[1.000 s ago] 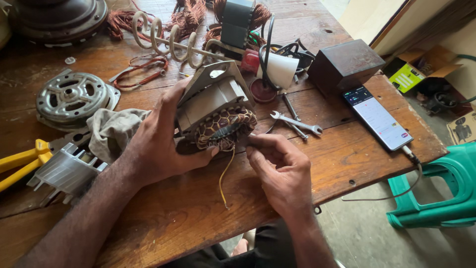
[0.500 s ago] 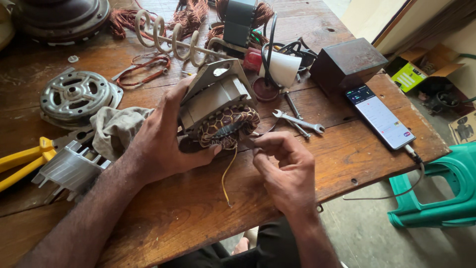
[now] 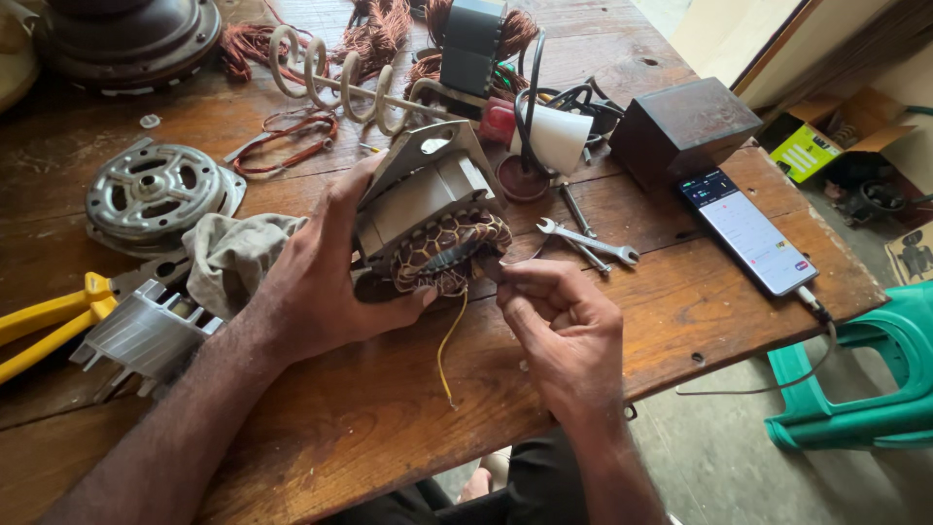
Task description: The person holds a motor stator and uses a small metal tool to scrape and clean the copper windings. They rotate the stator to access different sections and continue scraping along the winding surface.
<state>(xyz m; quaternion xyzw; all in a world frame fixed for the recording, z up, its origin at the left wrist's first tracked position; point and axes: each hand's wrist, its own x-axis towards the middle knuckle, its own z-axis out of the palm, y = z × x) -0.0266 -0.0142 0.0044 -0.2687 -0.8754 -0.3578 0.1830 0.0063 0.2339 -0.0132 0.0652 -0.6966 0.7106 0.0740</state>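
My left hand (image 3: 326,277) grips a grey metal motor stator (image 3: 423,209) tilted on its side above the wooden table (image 3: 369,418). Its copper winding (image 3: 449,248) faces me. My right hand (image 3: 559,316) pinches something small and dark at the winding's right edge; I cannot make out what it is. A yellow wire (image 3: 445,345) hangs from the winding down onto the table.
A grey rag (image 3: 228,258), a finned metal piece (image 3: 141,335) and yellow pliers (image 3: 44,321) lie left. A round motor cover (image 3: 155,190) sits behind them. Wrenches (image 3: 588,241), a phone (image 3: 746,228), a dark wooden box (image 3: 685,122) and copper coils (image 3: 374,34) lie right and behind. A green stool (image 3: 860,384) stands past the edge.
My right hand has moved up from the table to the winding's right edge. The left hand still holds the stator in nearly the same place.
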